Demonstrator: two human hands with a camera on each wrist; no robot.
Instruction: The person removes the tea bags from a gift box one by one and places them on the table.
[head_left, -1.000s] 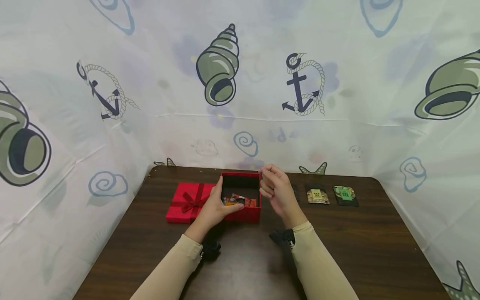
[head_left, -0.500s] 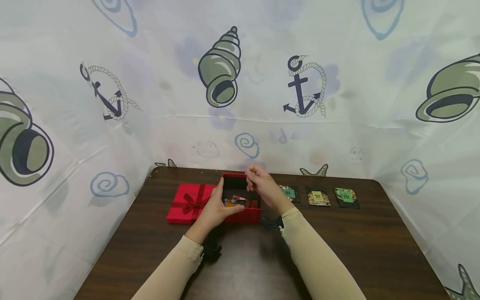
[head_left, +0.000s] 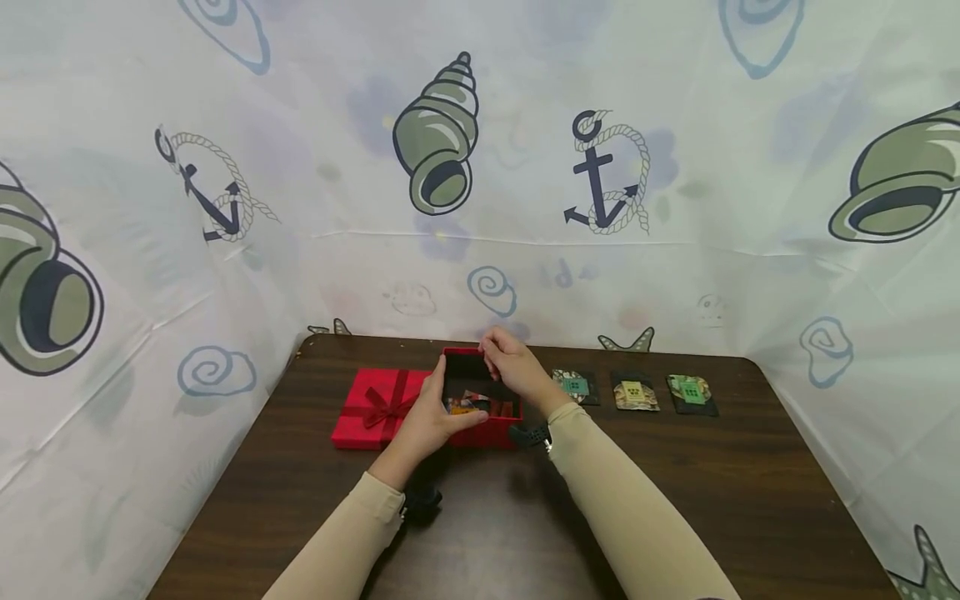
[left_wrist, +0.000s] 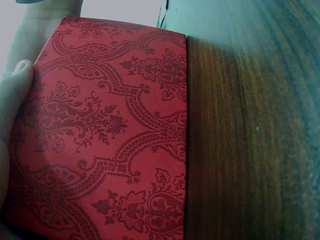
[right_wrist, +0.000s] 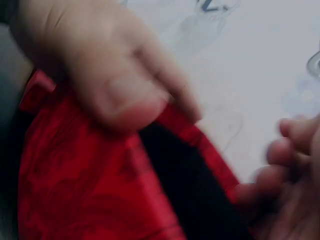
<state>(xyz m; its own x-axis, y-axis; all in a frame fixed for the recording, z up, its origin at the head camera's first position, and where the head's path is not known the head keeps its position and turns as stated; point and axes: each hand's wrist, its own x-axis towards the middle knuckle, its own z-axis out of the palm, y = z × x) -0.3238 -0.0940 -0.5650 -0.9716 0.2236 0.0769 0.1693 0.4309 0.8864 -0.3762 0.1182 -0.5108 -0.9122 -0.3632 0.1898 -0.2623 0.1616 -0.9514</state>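
An open red gift box [head_left: 495, 431] with a dark inside stands near the back of the table. My left hand [head_left: 427, 421] grips its left side, thumb over the front rim; patterned red card of the box [left_wrist: 110, 125] fills much of the left wrist view. Several small colourful packets [head_left: 480, 402] lie at the bottom. Over the box's right half is my right hand [head_left: 517, 367], its fingers loosely bent. In the blurred right wrist view those fingers [right_wrist: 270, 182] are right at the far rim, and no object shows in them.
Against the box's left side lies a red lid [head_left: 352, 425] with a dark red ribbon bow. On the right, three dark packets lie in a row: one teal-labelled packet [head_left: 576, 387], one yellow-labelled packet [head_left: 636, 396], one green-labelled packet [head_left: 692, 393]. A printed curtain surrounds the table.
My right hand has moved left, from beside the box's right edge to above its opening, and the teal-labelled packet has come into view. My left hand has stayed on the box.
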